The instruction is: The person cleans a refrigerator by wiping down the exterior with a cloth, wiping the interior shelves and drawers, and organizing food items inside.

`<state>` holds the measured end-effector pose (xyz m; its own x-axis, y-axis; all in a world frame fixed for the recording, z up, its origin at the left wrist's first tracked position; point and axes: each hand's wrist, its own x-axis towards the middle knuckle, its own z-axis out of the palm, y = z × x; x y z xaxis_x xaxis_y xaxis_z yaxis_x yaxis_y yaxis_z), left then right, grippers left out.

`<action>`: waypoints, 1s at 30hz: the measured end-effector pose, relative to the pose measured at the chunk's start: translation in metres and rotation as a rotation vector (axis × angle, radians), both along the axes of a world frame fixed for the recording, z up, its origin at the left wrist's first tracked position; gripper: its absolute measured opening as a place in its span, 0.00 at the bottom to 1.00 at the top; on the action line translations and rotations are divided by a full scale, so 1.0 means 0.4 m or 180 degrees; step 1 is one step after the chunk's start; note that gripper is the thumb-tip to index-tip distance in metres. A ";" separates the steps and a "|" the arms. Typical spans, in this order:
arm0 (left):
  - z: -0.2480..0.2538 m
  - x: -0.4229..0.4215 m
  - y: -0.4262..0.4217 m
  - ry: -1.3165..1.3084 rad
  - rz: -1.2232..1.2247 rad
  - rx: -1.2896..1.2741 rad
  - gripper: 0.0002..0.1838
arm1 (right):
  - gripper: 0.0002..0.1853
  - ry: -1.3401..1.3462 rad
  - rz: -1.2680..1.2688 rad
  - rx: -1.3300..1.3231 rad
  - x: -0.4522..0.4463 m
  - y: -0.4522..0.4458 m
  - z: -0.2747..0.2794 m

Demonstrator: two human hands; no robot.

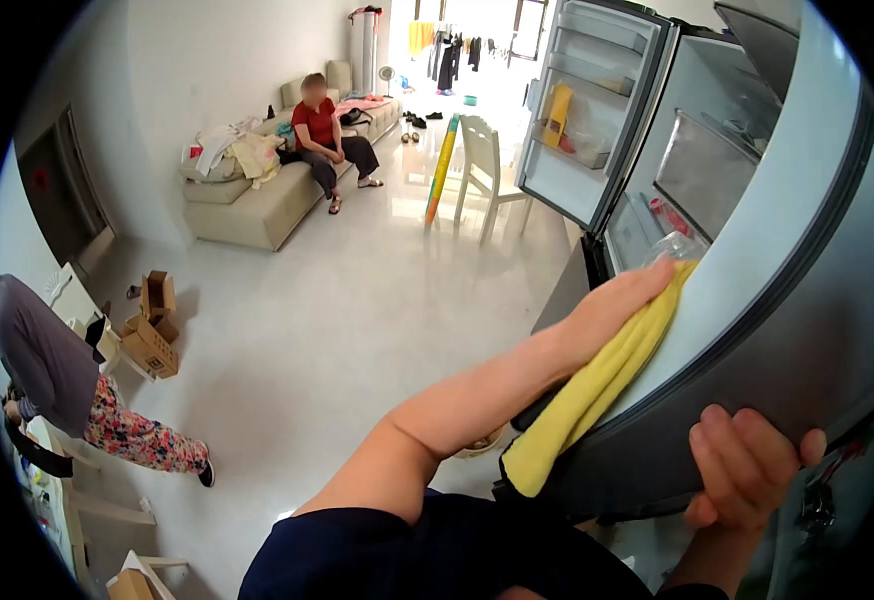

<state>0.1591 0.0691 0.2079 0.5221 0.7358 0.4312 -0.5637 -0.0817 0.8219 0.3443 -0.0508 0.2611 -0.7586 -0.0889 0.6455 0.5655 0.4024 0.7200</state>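
My left hand [647, 288] reaches across and presses a yellow cloth [597, 395] against the pale inner edge of the near refrigerator door [772, 285]. The cloth hangs down from under my hand and wrist. My right hand [747, 465] is lower down, with its fingers bent against the dark grey side of that same door. Behind the door, the refrigerator's inside [717, 150] shows shelves and a drawer. A clear plastic bag [675, 248] is partly hidden just past my left hand.
The other refrigerator door [592, 110] stands wide open with shelf bins. A white chair [482, 165] stands beyond it. One person [319, 130] sits on a sofa [242, 215]. Another person [52, 350] bends over a table at left, near cardboard boxes [152, 340].
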 end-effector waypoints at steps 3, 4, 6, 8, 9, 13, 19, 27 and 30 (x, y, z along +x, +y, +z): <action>0.003 0.007 0.006 -0.0354 -0.0757 -0.0515 0.30 | 0.30 0.0137 -0.0235 -0.0134 0.017 -0.019 -0.023; -0.019 0.015 0.000 -0.0272 -0.0708 -0.0424 0.31 | 0.30 0.0201 -0.0343 -0.0173 0.047 -0.030 -0.051; -0.079 0.021 0.008 0.0238 -0.0226 0.0464 0.32 | 0.30 0.0231 -0.0221 -0.0036 0.059 -0.027 -0.065; -0.120 0.020 -0.032 0.0322 0.0359 0.0875 0.28 | 0.30 0.0107 0.0106 0.0211 0.048 -0.015 -0.039; -0.143 0.023 -0.058 0.0341 0.0598 0.1072 0.27 | 0.30 0.0028 0.0220 0.0296 0.047 -0.014 -0.029; -0.205 0.009 -0.128 0.0218 0.0753 0.0980 0.19 | 0.30 -0.0359 0.0583 0.0664 0.032 0.016 0.013; -0.265 -0.049 -0.133 0.0335 0.1258 -0.0431 0.19 | 0.31 -0.0745 0.0608 0.0590 0.047 -0.024 0.031; -0.216 -0.164 -0.079 -0.1602 0.1282 -0.1320 0.32 | 0.32 -0.0939 0.0389 0.0431 0.036 -0.039 0.037; -0.183 -0.108 -0.107 -0.1364 0.1028 -0.0729 0.28 | 0.31 -0.0687 0.0430 0.0529 0.030 -0.027 0.005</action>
